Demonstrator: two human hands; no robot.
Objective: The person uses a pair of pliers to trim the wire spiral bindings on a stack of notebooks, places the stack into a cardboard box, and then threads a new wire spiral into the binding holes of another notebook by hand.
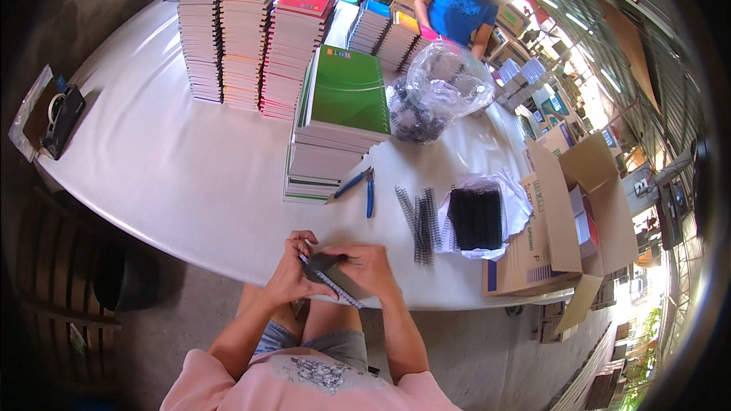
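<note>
At the table's near edge my left hand (288, 272) is closed around one side of a notebook (326, 262) with a dark face. The notebook is tilted, and its bound edge, with a row of coil or holes, slants down toward my lap. My right hand (367, 268) is closed on the other side, fingers bent at the dark face; whether they also pinch a wire is too small to tell. Beyond my hands lie blue-handled cutting pliers (370, 192). To their right are several loose black binding coils (422, 221) and a black bundle of coils (475, 218) on white wrapping.
A stack of green-covered notebooks (346, 95) stands ahead, with blue, white and red-topped stacks (297, 53) behind. A clear plastic bag (449, 84) sits farther right. An open cardboard box (533, 236) is at the right edge, a tape dispenser (65, 122) far left. A person in blue (457, 4) works opposite.
</note>
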